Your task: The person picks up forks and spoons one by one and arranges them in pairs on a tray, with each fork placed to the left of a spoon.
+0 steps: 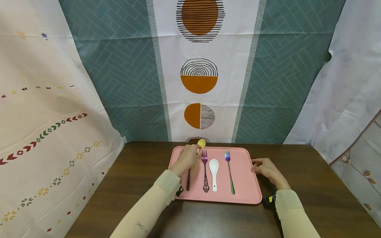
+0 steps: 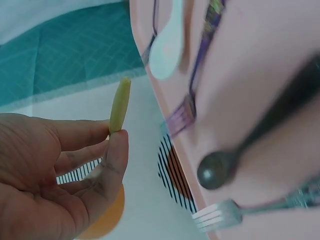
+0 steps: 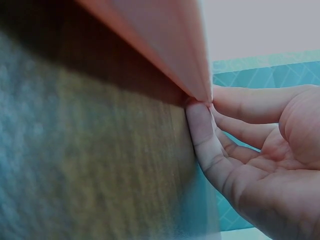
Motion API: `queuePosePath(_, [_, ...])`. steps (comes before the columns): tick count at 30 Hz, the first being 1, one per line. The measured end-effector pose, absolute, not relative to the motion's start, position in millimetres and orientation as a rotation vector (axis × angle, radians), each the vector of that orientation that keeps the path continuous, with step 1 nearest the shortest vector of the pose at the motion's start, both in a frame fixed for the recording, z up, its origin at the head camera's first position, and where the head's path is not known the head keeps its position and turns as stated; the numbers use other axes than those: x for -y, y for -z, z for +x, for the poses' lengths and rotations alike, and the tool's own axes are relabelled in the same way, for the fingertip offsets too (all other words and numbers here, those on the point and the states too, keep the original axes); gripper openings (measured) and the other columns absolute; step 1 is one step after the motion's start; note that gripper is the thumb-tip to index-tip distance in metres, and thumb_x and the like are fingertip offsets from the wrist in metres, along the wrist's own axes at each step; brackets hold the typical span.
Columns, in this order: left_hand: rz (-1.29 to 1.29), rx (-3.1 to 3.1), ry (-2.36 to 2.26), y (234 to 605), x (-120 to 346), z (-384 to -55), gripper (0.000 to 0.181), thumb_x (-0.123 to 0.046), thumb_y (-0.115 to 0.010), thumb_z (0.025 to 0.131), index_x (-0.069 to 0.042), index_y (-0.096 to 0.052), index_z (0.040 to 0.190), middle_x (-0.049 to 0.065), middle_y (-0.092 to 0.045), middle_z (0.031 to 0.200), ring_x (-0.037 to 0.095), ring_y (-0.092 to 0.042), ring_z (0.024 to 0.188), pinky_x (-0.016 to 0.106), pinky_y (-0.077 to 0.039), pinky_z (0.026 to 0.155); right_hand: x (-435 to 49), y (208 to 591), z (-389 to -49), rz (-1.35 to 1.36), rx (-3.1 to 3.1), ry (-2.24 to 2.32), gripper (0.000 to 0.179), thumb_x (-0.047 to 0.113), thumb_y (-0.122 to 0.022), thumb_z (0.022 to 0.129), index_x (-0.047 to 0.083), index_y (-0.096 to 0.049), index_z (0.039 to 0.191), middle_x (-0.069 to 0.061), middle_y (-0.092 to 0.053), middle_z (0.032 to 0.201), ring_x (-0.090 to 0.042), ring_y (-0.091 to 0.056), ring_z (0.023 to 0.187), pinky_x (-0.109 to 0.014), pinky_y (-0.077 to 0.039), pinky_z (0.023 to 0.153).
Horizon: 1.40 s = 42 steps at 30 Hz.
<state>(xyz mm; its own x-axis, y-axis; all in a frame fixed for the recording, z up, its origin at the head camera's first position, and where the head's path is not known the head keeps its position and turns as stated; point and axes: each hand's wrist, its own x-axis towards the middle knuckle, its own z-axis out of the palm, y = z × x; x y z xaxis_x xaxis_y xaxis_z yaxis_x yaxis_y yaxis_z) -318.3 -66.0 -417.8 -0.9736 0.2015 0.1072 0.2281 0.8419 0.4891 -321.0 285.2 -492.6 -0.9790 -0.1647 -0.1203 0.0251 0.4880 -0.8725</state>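
Observation:
My left hand (image 1: 187, 158) pinches a yellow spoon (image 1: 201, 143) between thumb and fingers, over the left part of a pink tray (image 1: 242, 185). Seen from the left wrist, the spoon (image 2: 120, 106) is edge-on above the thumb tip. My right hand (image 1: 267, 169) pinches the tray's right rim, thumb below and fingers above in the right wrist view. On the tray lie a purple fork (image 1: 205, 165), a white spoon (image 1: 213, 167) and a rainbow-coloured fork (image 1: 229, 165). A dark spoon (image 2: 220, 167) and a silver fork (image 2: 222, 215) lie beside them, partly hidden by the left hand in the head view.
The tray lies on a dark wooden table (image 1: 143, 172) near its back edge. A patterned cloth (image 1: 199, 99) hangs behind the table. Pale cloths with prints flank it on the left (image 1: 53, 148) and right (image 1: 336, 109).

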Motion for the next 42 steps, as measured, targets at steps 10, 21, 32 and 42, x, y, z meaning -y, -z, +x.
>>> queuePosePath(10, [-0.409,2.965,0.808,417.1,39.0,-315.3,0.033,-0.006,-0.071,0.097,-0.004,-0.071,0.13,0.011,-0.075,0.11,0.017,-0.066,0.087,0.027,-0.055,0.069,-285.4,493.6,-321.6,-0.112,-2.552,1.488,0.055,-0.004,-0.067,0.089,-0.023,-0.049,0.138,-0.012,-0.063,0.091,-0.021,-0.062,0.082,-0.037,-0.06,0.081])
queuePosePath(21, [-0.36,3.006,0.922,421.2,13.7,-314.7,0.036,-0.009,-0.071,0.098,-0.002,-0.069,0.133,0.015,-0.073,0.118,0.015,-0.064,0.081,0.024,-0.054,0.061,-284.3,492.0,-320.4,-0.124,-2.563,1.472,0.055,-0.004,-0.066,0.089,-0.023,-0.049,0.138,-0.012,-0.063,0.091,-0.021,-0.063,0.083,-0.038,-0.059,0.082])
queuePosePath(32, [-0.406,2.971,0.94,426.1,-21.1,-307.7,0.031,-0.007,-0.07,0.098,0.0,-0.071,0.129,0.015,-0.072,0.123,0.015,-0.061,0.076,0.021,-0.049,0.054,-285.1,493.5,-320.1,-0.128,-2.555,1.486,0.055,-0.004,-0.066,0.089,-0.023,-0.049,0.138,-0.012,-0.064,0.09,-0.022,-0.064,0.082,-0.039,-0.06,0.081])
queuePosePath(42, [-0.424,2.995,0.867,435.6,-48.8,-303.3,0.009,-0.009,-0.07,0.097,-0.005,-0.077,0.1,0.001,-0.061,0.074,0.011,-0.049,0.054,0.023,-0.041,0.045,-285.3,491.4,-319.9,-0.131,-2.548,1.493,0.055,-0.004,-0.065,0.089,-0.023,-0.048,0.138,-0.013,-0.063,0.09,-0.021,-0.063,0.081,-0.038,-0.06,0.081])
